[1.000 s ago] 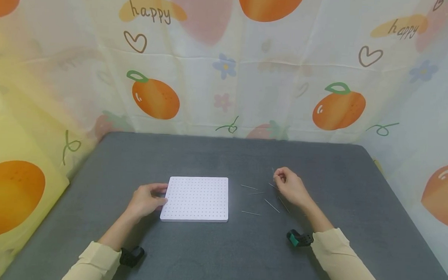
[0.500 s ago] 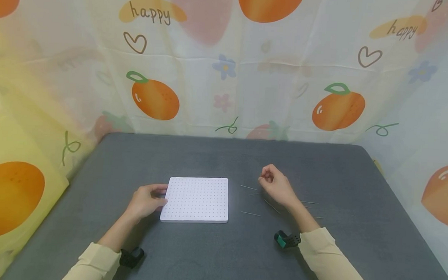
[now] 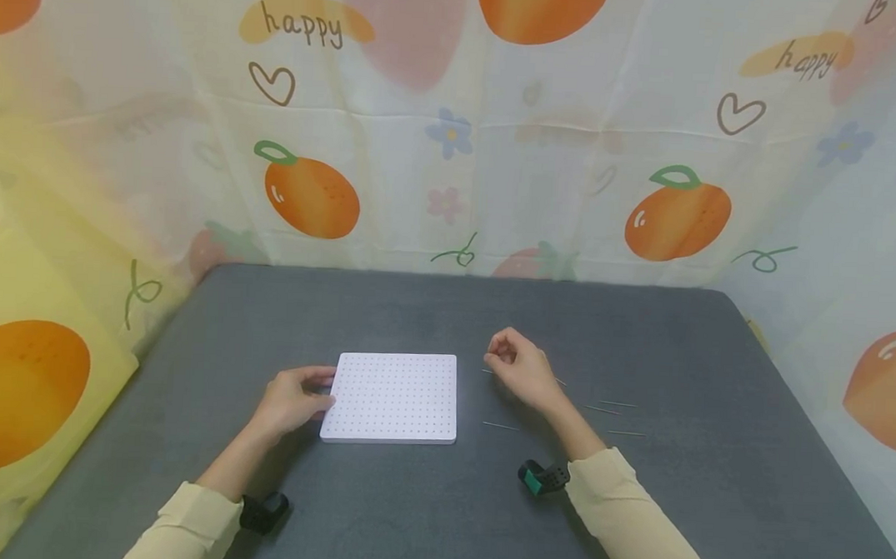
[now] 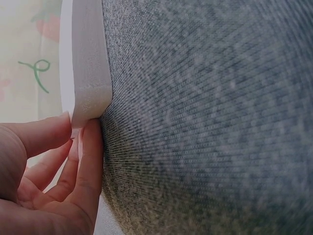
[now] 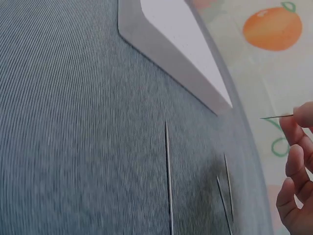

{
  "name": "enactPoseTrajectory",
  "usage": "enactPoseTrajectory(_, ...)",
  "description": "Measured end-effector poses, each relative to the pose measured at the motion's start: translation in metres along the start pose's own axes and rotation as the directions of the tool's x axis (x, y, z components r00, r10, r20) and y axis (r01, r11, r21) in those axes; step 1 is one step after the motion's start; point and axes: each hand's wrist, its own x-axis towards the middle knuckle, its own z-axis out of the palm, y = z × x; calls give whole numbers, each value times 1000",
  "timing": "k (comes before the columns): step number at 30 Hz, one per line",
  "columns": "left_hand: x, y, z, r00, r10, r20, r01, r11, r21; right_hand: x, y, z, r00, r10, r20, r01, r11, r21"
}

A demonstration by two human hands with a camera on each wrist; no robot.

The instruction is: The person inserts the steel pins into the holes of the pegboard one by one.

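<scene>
A white board with rows of small holes (image 3: 392,398) lies flat on the grey table. At its left edge, my left hand (image 3: 291,402) holds the board between thumb and fingers; the left wrist view has the thumb (image 4: 44,136) against the board's side (image 4: 90,58). My right hand (image 3: 522,369) is raised just right of the board. It pinches a thin metal needle (image 5: 276,116) between thumb and forefinger, the point sticking out. On the table near the right hand lie several more needles (image 5: 169,176), some of them partly hidden by that hand in the head view.
To the right of the right forearm lie several loose needles (image 3: 618,404), and one needle (image 3: 500,425) lies nearer the board. A curtain printed with oranges (image 3: 392,185) hangs behind the table (image 3: 408,511). Black straps (image 3: 543,479) sit at both wrists.
My right hand has moved left, from over the scattered needles toward the board, uncovering needles on the right. The left hand and the board have stayed in place.
</scene>
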Motion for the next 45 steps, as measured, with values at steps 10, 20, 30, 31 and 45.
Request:
enactPoseTrajectory(10, 1, 0, 1, 1000, -3, 1, 3, 1000, 9, 5, -14, 17, 1000, 16, -13, -15, 999, 28)
enactPoseTrajectory(20, 1, -1, -2, 1000, -1, 14, 1, 1000, 7, 10, -21, 36, 998, -60, -10, 60, 996, -59)
enactPoseTrajectory(30, 2, -1, -3, 1000, 0, 14, 0, 1000, 8, 11, -25, 53, 992, -121, -25, 117, 987, -112)
enactPoseTrajectory(31, 2, -1, -3, 1000, 0, 12, 0, 1000, 7, 11, -25, 55, 992, -125, -31, 121, 986, -116)
enactPoseTrajectory(45, 1, 0, -2, 1000, -13, 11, 13, 1000, 2, 14, -27, 65, 988, -130, -80, 118, 984, -135)
